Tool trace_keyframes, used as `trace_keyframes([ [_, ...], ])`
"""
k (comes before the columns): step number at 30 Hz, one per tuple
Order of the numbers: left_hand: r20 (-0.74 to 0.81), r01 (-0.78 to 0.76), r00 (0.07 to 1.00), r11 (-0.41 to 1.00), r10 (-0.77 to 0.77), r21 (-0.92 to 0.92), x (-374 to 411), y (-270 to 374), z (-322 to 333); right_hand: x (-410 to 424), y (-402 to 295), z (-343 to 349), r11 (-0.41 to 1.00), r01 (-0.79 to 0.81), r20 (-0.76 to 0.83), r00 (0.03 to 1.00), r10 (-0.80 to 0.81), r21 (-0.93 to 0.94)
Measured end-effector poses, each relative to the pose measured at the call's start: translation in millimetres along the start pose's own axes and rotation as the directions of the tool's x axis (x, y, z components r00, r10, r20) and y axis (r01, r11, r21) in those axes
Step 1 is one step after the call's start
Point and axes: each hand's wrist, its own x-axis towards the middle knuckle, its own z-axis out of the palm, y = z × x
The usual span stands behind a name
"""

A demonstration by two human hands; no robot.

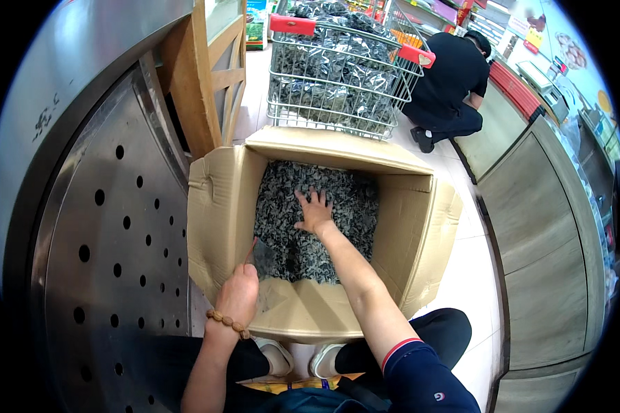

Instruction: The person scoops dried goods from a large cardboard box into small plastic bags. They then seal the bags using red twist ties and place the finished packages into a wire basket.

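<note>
An open cardboard box (305, 310) stands on the floor before me, with dark, dried, flaky food (351, 206) that looks like wood ear fungus inside. My right hand (316, 212) is spread over the flakes, palm down, and seems to rest on them. At the box's near left wall, my left hand (240, 294), with a beaded bracelet at the wrist, grips the edge of a clear plastic bag (263, 258) with a red strip along its rim. Most of that bag's extent is hard to make out.
Beyond the box stands a wire shopping cart (336, 88) filled with clear bags of dark dried food. A person in black (444, 82) crouches at the right, beside a counter (506, 108). A perforated metal panel (129, 258) is close at left; wooden cabinet panels (542, 248) stand at right.
</note>
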Motion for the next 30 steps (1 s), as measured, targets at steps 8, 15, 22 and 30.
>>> trace_keyframes([
  [8, 0.052, 0.041, 0.998, 0.998, -0.038, -0.056, 3.6, 3.7, 7.7, -7.7, 12.2, 14.0, 0.994, 0.09, -0.012, 0.996, -0.089, 0.059],
  [15, 0.074, 0.099, 0.993, 0.993, -0.095, -0.06, 5.6, 2.9, 5.2, -5.1, 7.5, 9.6, 0.999, 0.027, 0.05, 0.998, -0.029, 0.031],
  [22, 0.106, 0.038, 0.994, 0.999, -0.038, -0.003, 4.4, 1.0, 4.2, -30.2, 11.4, 29.2, 1.0, -0.002, 0.083, 0.997, 0.004, -0.025],
  [30, 0.039, 0.03, 0.999, 0.999, -0.03, -0.02, 7.3, 1.9, 10.3, -73.3, 20.0, 66.8, 0.999, -0.001, 0.028, 1.0, 0.0, 0.041],
])
